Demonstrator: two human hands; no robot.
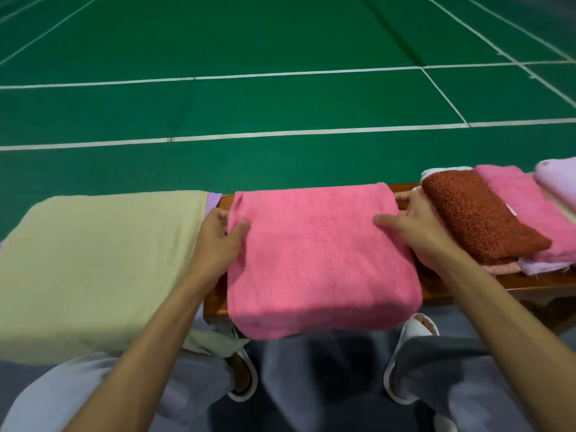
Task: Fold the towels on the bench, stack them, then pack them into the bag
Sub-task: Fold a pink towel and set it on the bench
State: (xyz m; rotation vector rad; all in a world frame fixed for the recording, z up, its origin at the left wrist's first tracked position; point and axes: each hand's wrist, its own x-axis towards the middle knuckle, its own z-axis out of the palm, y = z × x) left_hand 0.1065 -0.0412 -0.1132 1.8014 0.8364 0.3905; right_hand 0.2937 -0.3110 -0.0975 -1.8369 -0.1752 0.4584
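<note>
Pink towel: folded into a thick, roughly square pad with a fuzzy terry nap; lies across the middle of the wooden surface, its near edge drooping over the front lip, its far edge reaching the back rail.

Left hand: at the pink towel's left edge, thumb on top of the cloth, fingers curled at the edge and closed on it.

Right hand: at the towel's right edge, thumb lying flat on top and pointing inward, fingers tucked down beside the fold; whether they reach under the cloth, I cannot tell.

Pale yellow towel: large, smooth, folded flat; just left of the pink one, overhanging the front. A strip of lilac cloth shows at its right far corner.

Right end of the surface: overlapping folded towels, namely a rust-red nubbly towel uppermost at the left, a bright pink towel beside it, a lavender towel at the frame edge.

Below: grey trousers and white slippers. Beyond: green court floor with white lines.
</note>
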